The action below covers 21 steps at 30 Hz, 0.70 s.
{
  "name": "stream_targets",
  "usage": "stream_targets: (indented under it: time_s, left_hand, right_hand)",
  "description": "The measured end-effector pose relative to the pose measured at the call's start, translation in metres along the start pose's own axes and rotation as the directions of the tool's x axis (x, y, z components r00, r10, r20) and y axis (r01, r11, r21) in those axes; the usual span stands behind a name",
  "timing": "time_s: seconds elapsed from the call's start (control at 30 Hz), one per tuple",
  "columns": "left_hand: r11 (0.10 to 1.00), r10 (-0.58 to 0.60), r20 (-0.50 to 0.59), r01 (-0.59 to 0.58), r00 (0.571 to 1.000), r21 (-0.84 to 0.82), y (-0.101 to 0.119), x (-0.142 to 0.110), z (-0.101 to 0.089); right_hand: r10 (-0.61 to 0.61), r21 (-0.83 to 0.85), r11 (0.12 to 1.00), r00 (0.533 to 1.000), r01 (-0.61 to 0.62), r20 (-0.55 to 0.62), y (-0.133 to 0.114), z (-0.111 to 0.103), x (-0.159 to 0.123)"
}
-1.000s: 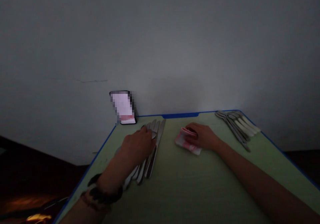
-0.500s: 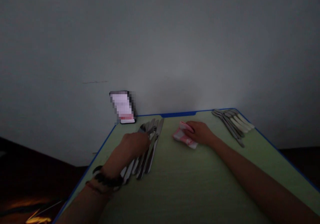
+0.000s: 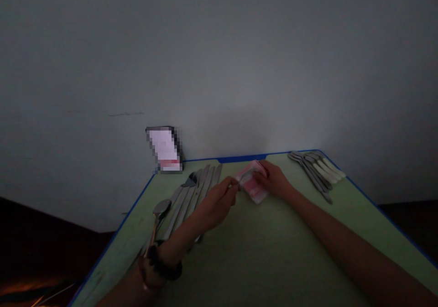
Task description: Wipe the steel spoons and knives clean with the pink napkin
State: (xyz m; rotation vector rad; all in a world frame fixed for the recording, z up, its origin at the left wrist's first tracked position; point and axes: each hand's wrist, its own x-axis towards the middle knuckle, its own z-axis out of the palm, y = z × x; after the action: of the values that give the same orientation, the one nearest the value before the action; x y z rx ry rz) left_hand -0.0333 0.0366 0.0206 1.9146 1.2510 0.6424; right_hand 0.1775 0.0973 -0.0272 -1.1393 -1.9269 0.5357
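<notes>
My left hand pinches the handle of what looks like a spoon, a thin metal piece whose far end is partly hidden at the cloth. My right hand grips a folded pink and white cloth and meets the spoon with it near the table's far edge. Beside and under my left forearm lie several metal table knives side by side. A spoon rests at their left, and another spoon bowl shows among the blades.
A phone with a blurred screen leans on the wall behind the table's far left corner. Several spoons, some with white handles, lie at the far right. A blue rim edges the pale green table.
My left hand has moved right from the cutlery pile to the cloth, carrying the spoon. My right hand stays nearly in place, with the cloth now raised and turned around the spoon's end.
</notes>
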Motion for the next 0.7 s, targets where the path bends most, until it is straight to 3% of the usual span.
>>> stream_targets:
  time_s: [0.1,0.2,0.27,0.33,0.43,0.53,0.63,0.7]
  left_hand:
    - [0.987,-0.042,-0.039,0.035,0.998,-0.159,-0.009,0.004,0.017]
    - [0.979,-0.087,-0.070,0.073,0.994,-0.190,-0.017,0.008,0.023]
    - [0.967,-0.126,-0.043,0.113,0.991,-0.228,-0.020,0.009,0.024]
    - [0.951,-0.144,0.016,0.143,0.989,-0.274,-0.020,0.008,0.025]
    - [0.930,-0.158,0.072,0.173,0.985,-0.325,-0.020,0.007,0.025]
    - [0.925,-0.175,0.096,0.197,0.980,-0.324,-0.018,0.006,0.025]
    - [0.935,-0.136,0.138,0.173,0.981,-0.309,-0.016,0.003,0.023]
    - [0.957,-0.084,0.155,0.123,0.984,-0.262,-0.012,0.001,0.021]
  right_hand:
    - [0.194,0.317,0.934,0.980,-0.167,-0.055,-0.003,0.009,0.001]
    - [0.356,0.608,0.732,0.934,-0.306,0.042,-0.003,0.018,0.003]
    - [0.383,0.711,0.607,0.915,-0.355,0.129,-0.002,0.020,0.004]
    - [0.357,0.759,0.539,0.915,-0.365,0.186,-0.003,0.019,0.004]
    - [0.278,0.776,0.524,0.931,-0.352,0.235,-0.008,0.014,0.001]
    - [0.215,0.732,0.580,0.934,-0.358,0.287,-0.015,0.011,-0.002]
    - [0.263,0.616,0.687,0.922,-0.386,0.285,-0.018,0.009,-0.005]
    - [0.309,0.607,0.689,0.918,-0.396,0.248,-0.017,0.010,-0.006]
